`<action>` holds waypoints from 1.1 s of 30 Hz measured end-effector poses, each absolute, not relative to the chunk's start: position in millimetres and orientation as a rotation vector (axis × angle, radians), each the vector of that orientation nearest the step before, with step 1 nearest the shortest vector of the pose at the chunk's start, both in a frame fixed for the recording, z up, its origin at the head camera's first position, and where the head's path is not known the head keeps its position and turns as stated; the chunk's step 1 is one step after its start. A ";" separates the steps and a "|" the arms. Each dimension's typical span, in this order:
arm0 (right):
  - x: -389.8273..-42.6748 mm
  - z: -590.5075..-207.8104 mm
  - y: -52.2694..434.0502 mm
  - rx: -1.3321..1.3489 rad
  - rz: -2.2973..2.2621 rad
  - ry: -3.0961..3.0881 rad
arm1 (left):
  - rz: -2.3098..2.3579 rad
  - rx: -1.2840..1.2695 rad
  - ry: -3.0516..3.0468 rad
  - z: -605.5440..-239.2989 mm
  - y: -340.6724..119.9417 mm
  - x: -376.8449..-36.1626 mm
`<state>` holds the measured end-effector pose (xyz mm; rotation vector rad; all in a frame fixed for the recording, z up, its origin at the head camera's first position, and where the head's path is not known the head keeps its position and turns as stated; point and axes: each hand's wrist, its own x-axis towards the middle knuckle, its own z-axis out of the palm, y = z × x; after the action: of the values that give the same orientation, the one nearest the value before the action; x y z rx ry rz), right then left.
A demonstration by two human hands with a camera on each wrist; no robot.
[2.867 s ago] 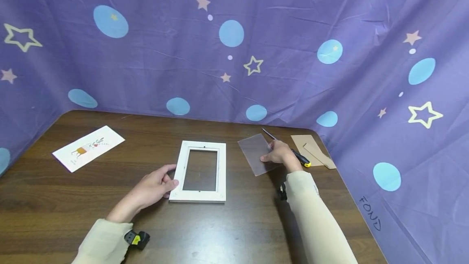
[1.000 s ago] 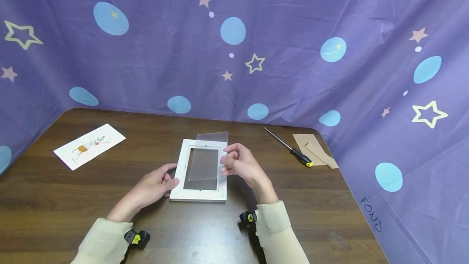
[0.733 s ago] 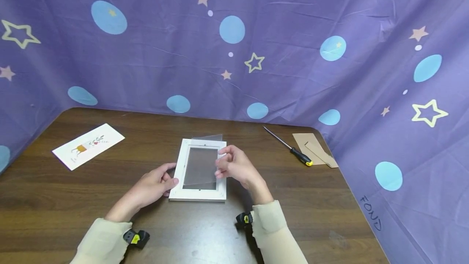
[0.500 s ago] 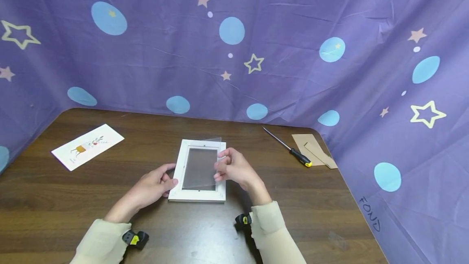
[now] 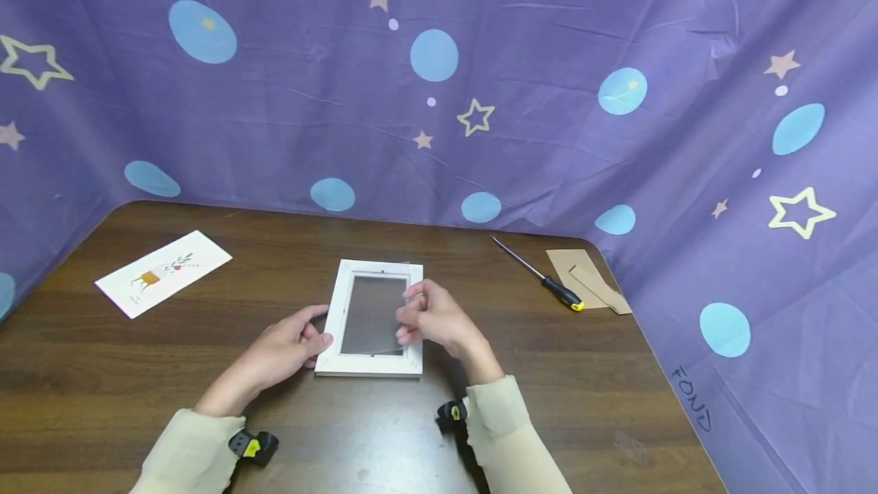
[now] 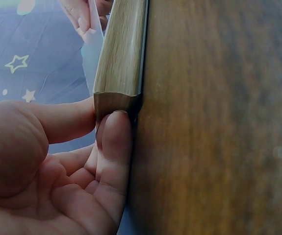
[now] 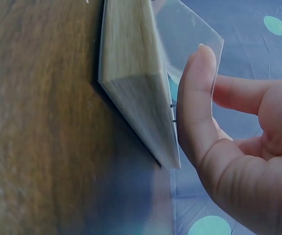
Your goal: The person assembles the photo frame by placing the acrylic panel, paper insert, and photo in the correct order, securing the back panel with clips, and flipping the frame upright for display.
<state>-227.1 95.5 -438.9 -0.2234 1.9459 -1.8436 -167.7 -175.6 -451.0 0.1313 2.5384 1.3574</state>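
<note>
Item: clear sheet (image 5: pixel 373 312), pinched at its right edge by our right hand (image 5: pixel 428 319), lying over the opening of the white frame (image 5: pixel 373 319). The frame rests flat on the bench (image 5: pixel 549 372), long axis running away from us. Our left hand (image 5: pixel 288 345) pinches the frame's near left corner (thumb on top). The sheet sits left of our right grip, nearly seated in the recess.

Dark wood table (image 5: pixel 123 372) with rounded corners. Purple cloth (image 5: pixel 549 97) with stars and blue dots hangs behind table and along both sides. "FOND" written on cloth right of table.
</note>
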 end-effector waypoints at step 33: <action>-216.3 -435.5 84.2 -0.303 -1.313 2.577 | 1.358 0.141 2.540 -452.0 -175.9 -167.6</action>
<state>-216.3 84.2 -435.5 -0.3034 2.5769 -1.3135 -167.6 -175.9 -452.0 0.1406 2.5402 1.3578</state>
